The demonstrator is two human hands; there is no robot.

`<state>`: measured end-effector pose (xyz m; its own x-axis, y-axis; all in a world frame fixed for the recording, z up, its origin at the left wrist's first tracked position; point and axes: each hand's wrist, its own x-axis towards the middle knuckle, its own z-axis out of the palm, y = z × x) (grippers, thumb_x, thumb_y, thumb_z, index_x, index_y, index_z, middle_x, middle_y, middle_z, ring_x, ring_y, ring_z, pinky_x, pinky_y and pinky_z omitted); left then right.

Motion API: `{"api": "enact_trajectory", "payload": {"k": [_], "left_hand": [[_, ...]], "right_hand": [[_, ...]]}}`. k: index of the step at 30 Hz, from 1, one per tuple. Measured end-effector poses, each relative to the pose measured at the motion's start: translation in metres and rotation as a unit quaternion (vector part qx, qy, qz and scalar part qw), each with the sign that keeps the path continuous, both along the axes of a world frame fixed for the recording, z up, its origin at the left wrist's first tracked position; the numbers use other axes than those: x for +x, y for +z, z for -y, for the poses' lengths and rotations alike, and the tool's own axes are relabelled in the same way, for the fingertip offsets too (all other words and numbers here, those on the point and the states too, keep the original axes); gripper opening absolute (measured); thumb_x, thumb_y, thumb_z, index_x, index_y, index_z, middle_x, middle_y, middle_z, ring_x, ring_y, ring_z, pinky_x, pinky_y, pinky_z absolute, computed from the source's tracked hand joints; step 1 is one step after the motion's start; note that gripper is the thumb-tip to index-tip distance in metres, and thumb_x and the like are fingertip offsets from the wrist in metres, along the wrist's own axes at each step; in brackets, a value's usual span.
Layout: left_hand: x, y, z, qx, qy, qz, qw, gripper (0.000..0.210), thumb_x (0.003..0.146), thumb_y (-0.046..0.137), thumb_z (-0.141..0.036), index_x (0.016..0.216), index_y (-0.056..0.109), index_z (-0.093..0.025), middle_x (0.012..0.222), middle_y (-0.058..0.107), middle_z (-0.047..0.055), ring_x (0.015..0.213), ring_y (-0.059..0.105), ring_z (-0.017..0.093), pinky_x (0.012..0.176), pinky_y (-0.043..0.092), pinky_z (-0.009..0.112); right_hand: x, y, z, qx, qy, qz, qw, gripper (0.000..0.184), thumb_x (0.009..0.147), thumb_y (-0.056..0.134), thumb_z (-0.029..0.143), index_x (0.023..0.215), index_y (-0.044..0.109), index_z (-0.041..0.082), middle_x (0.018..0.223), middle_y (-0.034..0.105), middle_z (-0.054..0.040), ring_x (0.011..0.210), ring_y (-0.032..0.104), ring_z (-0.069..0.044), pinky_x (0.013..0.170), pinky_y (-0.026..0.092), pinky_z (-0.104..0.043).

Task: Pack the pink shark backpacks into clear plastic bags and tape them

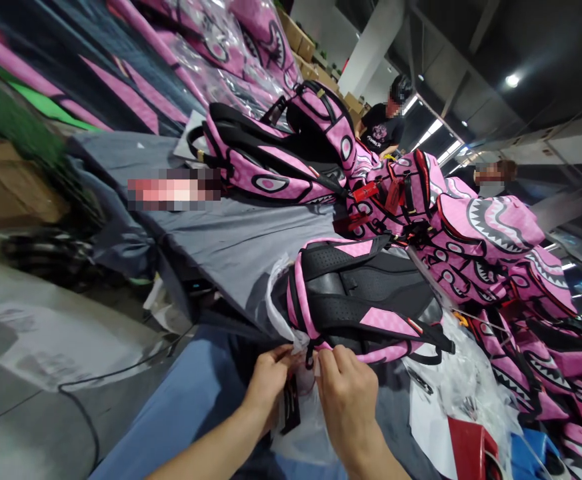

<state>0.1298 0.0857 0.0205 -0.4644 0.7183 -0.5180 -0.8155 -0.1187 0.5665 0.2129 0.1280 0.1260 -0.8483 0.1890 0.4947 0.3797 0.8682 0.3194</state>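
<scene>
A pink and black backpack [371,287] lies in front of me with its padded back and straps facing up. Translucent white plastic [278,300] is wrapped round its near left end and hangs down between my hands. My left hand [271,380] pinches the plastic bag beside the backpack's edge. Close by, my right hand [348,387] is closed, its fingertips on the same plastic below the pink side panel. A black hang tag [291,407] dangles between the hands. Exactly what lies between the fingertips is partly hidden.
A second pink backpack [271,160] lies farther back on the grey cloth-covered table [211,247]. Pink shark-print backpacks [501,220] pile up at right. Red [471,443] and blue [535,453] tape dispensers sit at lower right near crumpled clear plastic [475,373]. Two people stand behind.
</scene>
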Motion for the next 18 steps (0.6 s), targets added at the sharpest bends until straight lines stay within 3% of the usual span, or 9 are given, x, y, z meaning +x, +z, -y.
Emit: {"api": "enact_trajectory", "payload": {"k": [4, 10, 13, 16, 18], "left_hand": [[-0.002, 0.011, 0.008, 0.017, 0.005, 0.037, 0.999, 0.041, 0.050, 0.086, -0.045, 0.076, 0.072, -0.017, 0.054, 0.060, -0.005, 0.046, 0.047, 0.011, 0.049, 0.037, 0.024], [-0.006, 0.020, 0.021, 0.042, -0.022, 0.052, 0.998, 0.047, 0.044, 0.089, -0.051, 0.067, 0.068, -0.016, 0.062, 0.064, -0.001, 0.061, 0.058, 0.015, 0.059, 0.045, 0.027], [-0.011, 0.018, 0.025, 0.042, -0.033, 0.051, 0.997, 0.045, 0.045, 0.090, -0.050, 0.066, 0.069, -0.016, 0.061, 0.064, -0.001, 0.060, 0.058, 0.015, 0.062, 0.046, 0.026], [-0.013, 0.014, 0.028, 0.051, -0.042, 0.047, 0.997, 0.042, 0.051, 0.088, -0.051, 0.066, 0.071, -0.016, 0.062, 0.066, 0.000, 0.060, 0.058, 0.014, 0.063, 0.047, 0.026], [-0.011, 0.012, 0.028, 0.059, -0.047, 0.034, 0.997, 0.042, 0.054, 0.089, -0.050, 0.073, 0.074, -0.016, 0.071, 0.072, 0.003, 0.069, 0.064, 0.018, 0.071, 0.050, 0.028]], "right_hand": [[-0.017, -0.006, 0.005, 0.002, -0.025, 0.012, 1.000, 0.032, 0.100, 0.045, 0.008, 0.072, 0.054, 0.022, 0.063, 0.057, -0.0016, 0.054, 0.055, -0.017, 0.050, 0.031, -0.030], [-0.029, -0.036, 0.018, -0.011, -0.070, 0.013, 0.997, 0.022, 0.094, 0.054, 0.009, 0.076, 0.058, 0.021, 0.062, 0.060, -0.0026, 0.054, 0.057, -0.019, 0.049, 0.036, -0.030], [-0.019, -0.044, 0.026, -0.023, -0.064, -0.002, 0.998, 0.012, 0.097, 0.053, 0.017, 0.099, 0.064, 0.014, 0.074, 0.070, -0.0074, 0.063, 0.062, -0.022, 0.054, 0.045, -0.033], [-0.007, -0.048, 0.032, -0.042, -0.067, -0.016, 0.997, 0.030, 0.100, 0.044, 0.016, 0.123, 0.058, 0.005, 0.095, 0.075, -0.0153, 0.075, 0.066, -0.024, 0.062, 0.051, -0.036], [-0.002, -0.052, 0.035, -0.050, -0.074, -0.017, 0.996, 0.037, 0.097, 0.040, 0.009, 0.130, 0.054, 0.003, 0.106, 0.075, -0.0180, 0.082, 0.067, -0.025, 0.066, 0.052, -0.037]]}}
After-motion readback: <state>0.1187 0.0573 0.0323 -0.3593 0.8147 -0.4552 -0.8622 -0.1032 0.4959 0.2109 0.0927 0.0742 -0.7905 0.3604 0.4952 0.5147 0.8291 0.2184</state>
